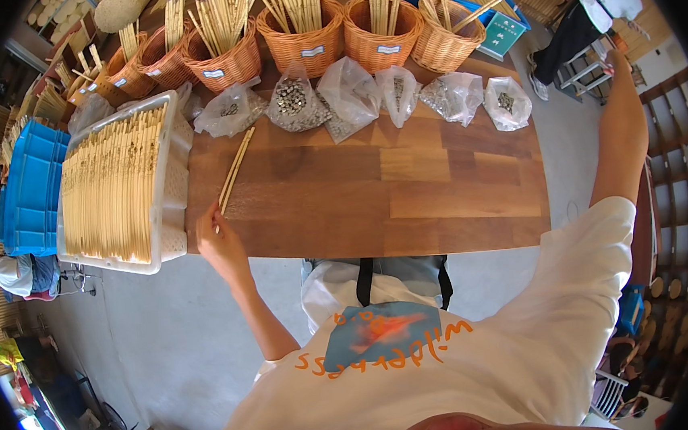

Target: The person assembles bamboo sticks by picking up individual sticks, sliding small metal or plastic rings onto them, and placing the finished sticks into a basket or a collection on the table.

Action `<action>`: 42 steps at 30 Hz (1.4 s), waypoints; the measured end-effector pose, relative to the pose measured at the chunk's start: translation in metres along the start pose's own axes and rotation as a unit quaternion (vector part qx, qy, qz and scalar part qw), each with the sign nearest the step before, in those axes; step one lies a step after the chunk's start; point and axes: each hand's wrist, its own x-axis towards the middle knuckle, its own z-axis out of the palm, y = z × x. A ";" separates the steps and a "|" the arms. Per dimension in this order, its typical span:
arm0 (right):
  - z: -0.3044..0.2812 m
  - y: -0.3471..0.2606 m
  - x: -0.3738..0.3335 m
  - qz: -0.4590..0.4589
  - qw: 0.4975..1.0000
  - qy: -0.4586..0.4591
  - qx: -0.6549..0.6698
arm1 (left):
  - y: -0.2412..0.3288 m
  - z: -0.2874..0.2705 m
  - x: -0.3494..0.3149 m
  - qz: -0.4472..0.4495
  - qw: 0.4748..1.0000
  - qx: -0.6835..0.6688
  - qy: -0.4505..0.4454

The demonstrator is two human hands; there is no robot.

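My left hand (220, 234) is at the front left edge of the wooden table, its fingers closed round the near end of a pair of chopsticks (235, 172). The pale sticks slant up and away over the tabletop, side by side. Left of that hand stands a white plastic crate (170, 180), filled with rows of similar chopsticks (112, 189) with darker marked upper ends. My right arm reaches out to the far right, beyond the table. The right hand (616, 62) shows only small and edge-on, and its fingers cannot be made out.
Wicker baskets (304, 44) holding upright sticks line the table's (318, 193) far side. Before them lie clear plastic bags (293, 102) with small metal pieces. Blue crates (31, 187) stand at the left. A person (568, 36) is beside a metal stool (583, 71) at upper right; another (13, 273) sits far left.
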 end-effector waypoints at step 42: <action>-0.046 -0.365 -0.655 -0.575 0.610 -0.133 0.528 | 0.054 0.044 0.007 0.086 0.996 -0.029 -0.025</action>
